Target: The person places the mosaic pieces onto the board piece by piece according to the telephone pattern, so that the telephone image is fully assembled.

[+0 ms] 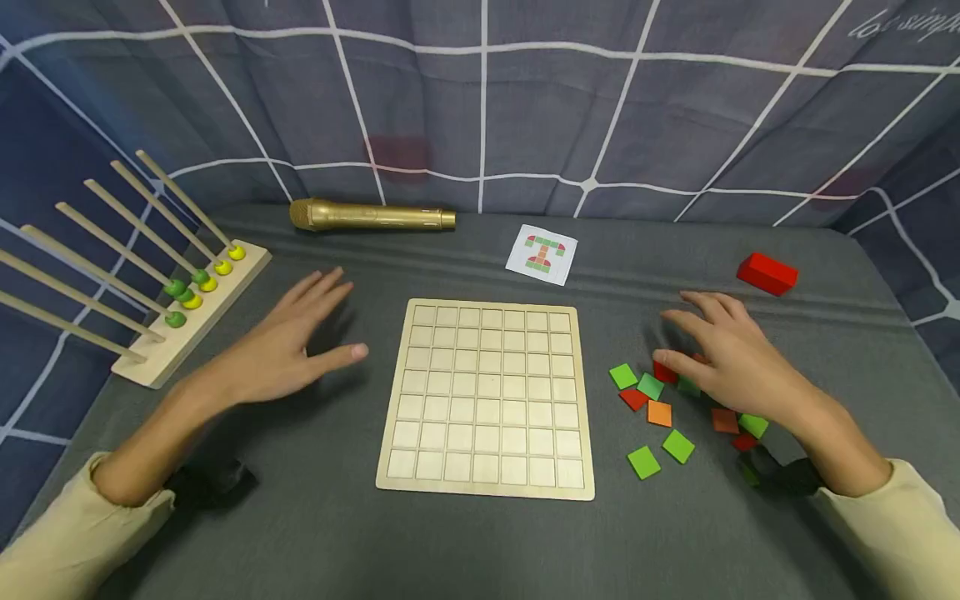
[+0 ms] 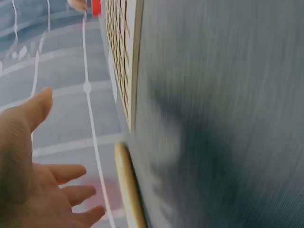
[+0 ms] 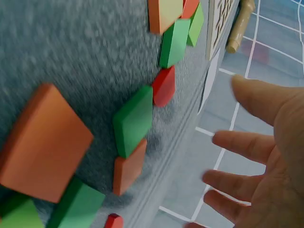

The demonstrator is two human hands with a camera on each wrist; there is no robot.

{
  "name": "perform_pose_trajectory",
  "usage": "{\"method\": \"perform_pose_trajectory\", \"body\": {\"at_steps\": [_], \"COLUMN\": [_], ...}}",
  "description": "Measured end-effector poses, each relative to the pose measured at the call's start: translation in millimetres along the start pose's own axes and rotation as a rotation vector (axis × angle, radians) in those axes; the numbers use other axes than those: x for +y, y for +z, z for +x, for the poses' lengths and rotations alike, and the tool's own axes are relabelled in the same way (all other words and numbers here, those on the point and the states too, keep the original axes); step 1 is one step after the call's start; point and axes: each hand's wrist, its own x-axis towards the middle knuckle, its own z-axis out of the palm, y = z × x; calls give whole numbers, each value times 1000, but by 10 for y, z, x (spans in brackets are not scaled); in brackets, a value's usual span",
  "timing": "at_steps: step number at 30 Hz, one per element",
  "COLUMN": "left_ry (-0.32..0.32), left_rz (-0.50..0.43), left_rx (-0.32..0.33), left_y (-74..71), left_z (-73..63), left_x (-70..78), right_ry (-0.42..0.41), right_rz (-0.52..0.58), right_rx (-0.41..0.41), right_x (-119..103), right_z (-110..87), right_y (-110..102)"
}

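A square wooden grid board [image 1: 486, 492] lies on the table between my two hands, its cells bare. To its left my left hand [image 1: 288, 346] hovers with fingers spread and nothing in them; its shadow falls on the cloth. Over on the right, my right hand [image 1: 723, 350] is held above a loose scatter of small square tiles, fingers apart and holding nothing. Among these are a light green tile [image 1: 643, 462], an orange tile [image 1: 659, 413] and a red tile [image 1: 633, 399]. The right wrist view shows a dark green tile [image 3: 134, 121] below that hand, which hides some tiles from above.
Behind the board lies a white card [image 1: 542, 255] printed with a T-shaped pattern of coloured squares. A gold microphone [image 1: 372, 216] rests at the back left. The wooden bead rack [image 1: 202, 308] stands at far left, its rods upright. A red block [image 1: 768, 274] sits at back right.
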Motion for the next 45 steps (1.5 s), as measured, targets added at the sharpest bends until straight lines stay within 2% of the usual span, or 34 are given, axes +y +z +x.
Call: {"method": "perform_pose_trajectory", "body": {"at_steps": [3, 6, 9, 13, 19, 29, 38, 45], "left_ry": [48, 73, 88, 104, 134, 156, 172, 169], "left_rz": [-91, -142, -167, -165, -125, -121, -78, -68], "left_rx": [-25, -71, -132, -199, -232, -272, -266, -280], "left_y": [156, 287, 383, 467, 527, 547, 585, 589], "left_z": [-122, -228, -294, -346, -369, -371, -368, -357], "left_x": [143, 283, 383, 447, 461, 408, 395, 398], "right_ry": [-10, -11, -1, 4, -2, -9, -4, 35], "right_rz": [16, 27, 43, 66, 84, 79, 68, -10], "right_rx": [-5, -11, -45, -89, -98, -92, -44, -53], "right_x": [-23, -17, 1, 12, -7, -46, -87, -104], "right_z": [-45, -64, -69, -55, -32, -8, 0, 1], "right_y": [24, 45, 71, 121, 158, 161, 165, 158]}}
